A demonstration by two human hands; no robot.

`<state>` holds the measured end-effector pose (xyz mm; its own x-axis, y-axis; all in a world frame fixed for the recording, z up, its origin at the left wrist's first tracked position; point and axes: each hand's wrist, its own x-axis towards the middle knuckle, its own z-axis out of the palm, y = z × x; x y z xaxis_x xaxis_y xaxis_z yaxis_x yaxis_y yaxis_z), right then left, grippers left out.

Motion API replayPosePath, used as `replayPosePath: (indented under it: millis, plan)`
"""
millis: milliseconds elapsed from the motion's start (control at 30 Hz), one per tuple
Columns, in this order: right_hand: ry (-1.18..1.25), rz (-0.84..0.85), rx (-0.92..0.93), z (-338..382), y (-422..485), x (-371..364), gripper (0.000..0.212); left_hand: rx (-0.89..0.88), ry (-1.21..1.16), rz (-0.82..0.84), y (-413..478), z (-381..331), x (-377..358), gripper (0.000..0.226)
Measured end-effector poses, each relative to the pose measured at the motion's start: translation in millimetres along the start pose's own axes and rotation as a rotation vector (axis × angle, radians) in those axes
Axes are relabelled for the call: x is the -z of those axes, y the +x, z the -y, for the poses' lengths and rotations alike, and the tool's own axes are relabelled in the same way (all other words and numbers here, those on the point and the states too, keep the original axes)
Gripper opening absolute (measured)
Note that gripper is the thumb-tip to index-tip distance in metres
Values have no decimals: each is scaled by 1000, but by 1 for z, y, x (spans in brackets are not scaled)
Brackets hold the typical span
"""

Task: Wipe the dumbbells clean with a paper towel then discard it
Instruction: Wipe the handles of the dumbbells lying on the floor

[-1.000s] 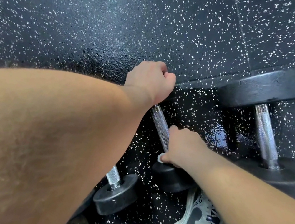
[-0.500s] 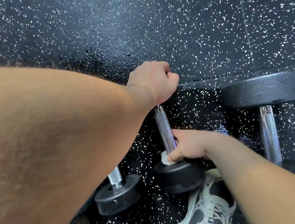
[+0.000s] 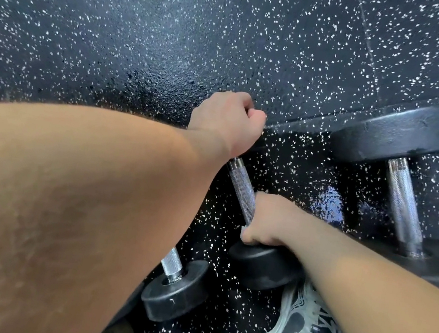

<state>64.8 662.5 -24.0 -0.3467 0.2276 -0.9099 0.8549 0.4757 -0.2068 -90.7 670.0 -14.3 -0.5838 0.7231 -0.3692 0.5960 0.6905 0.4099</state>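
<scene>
Well, the dumbbell (image 3: 241, 187) I am watching lies slantwise on the floor (image 3: 149, 23) at mid-frame, its knurled steel handle bright between my two hands and its near black head under my right wrist. My right hand (image 3: 267, 221) is wrapped tight round the low end of the handle, just above that head; a pale sliver at the thumb looks like the paper towel (image 3: 243, 229), though most of it is hidden in the grip. My left hand (image 3: 226, 121) is closed in a fist over the far end, and I cannot see the head beneath it. A second small dumbbell (image 3: 174, 289) lies just beside, half under my left forearm, and a big dumbbell (image 3: 401, 202) lies well to the right. A white and black shoe (image 3: 299, 325) sits near the low edge. All of it rests on black rubber flecked with white, laid in tiles with thin seams, with a glossy patch (image 3: 328, 202) between the handles.
</scene>
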Motion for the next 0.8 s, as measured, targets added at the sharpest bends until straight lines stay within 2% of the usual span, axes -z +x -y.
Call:
replayPosePath:
  millis: [100, 233, 300, 400, 600, 733, 800]
  plan:
    - [-41, -139, -108, 10, -6, -8, 52, -4, -2, -7, 0, 1, 0, 28]
    - [-15, -195, -152, 14, -3, -15, 57, -9, -3, -19, 0, 3, -1, 31]
    - [-22, -159, -111, 10, -1, -13, 52, -7, -5, -25, -1, 4, -1, 30]
    - [-5, 3, 22, -2, 6, -5, 38, -8, -5, -30, -1, 4, -1, 29]
    - [106, 256, 134, -17, 19, 12, 61, -14, -18, -25, -2, 5, 0, 26]
    - [71, 276, 115, -9, 17, 13, 54, -10, -29, -18, -1, 7, -1, 23]
    - [48, 245, 81, -6, 19, 11, 61, -11, -22, -14, -1, 7, -1, 24]
